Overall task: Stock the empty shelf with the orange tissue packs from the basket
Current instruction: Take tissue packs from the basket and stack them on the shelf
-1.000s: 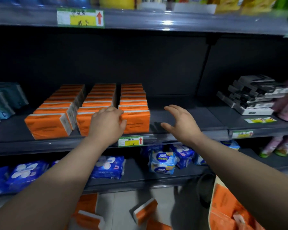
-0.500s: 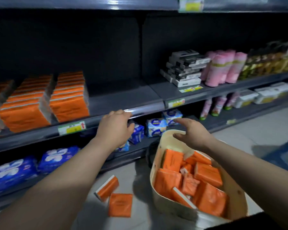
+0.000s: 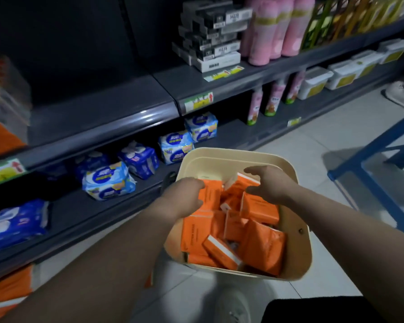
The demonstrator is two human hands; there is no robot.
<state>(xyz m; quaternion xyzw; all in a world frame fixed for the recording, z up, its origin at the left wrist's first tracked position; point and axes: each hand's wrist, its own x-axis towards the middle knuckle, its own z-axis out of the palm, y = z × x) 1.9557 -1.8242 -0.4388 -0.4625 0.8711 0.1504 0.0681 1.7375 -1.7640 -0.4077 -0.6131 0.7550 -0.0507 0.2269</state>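
Basket: cream, full of orange tissue packs. Left hand inside, fingers gripping one pack; right hand above, fingers spread wide.

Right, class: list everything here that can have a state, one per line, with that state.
basket, upright, part full
packs, jumbled in the basket
left hand, grips a pack
right hand, fingers spread over the packs, holding nothing
shelf, bare in this stretch
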